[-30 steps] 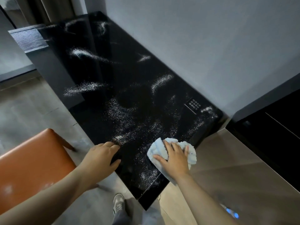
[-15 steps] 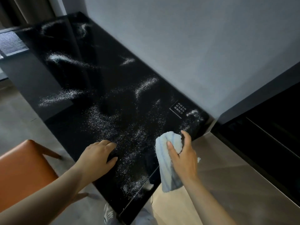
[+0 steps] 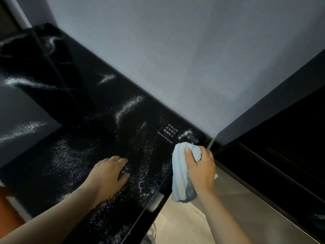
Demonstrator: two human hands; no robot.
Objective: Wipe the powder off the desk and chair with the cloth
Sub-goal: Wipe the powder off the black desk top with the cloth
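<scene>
Powder (image 3: 128,106) streaks the black desk (image 3: 84,103), mostly left of and beyond both hands. The left hand (image 3: 107,175) rests flat on the desk, fingers loosely spread, holding nothing. At the desk's right edge the bunched cloth (image 3: 181,173) points toward the corner patch, with the right hand (image 3: 202,166) curled round it.

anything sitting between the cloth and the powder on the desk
No object blocks it. The cloth, gripped in the right hand, is just beside powder at the desk corner. Only the left hand rests on the desk, covering part of the front patch.
</scene>
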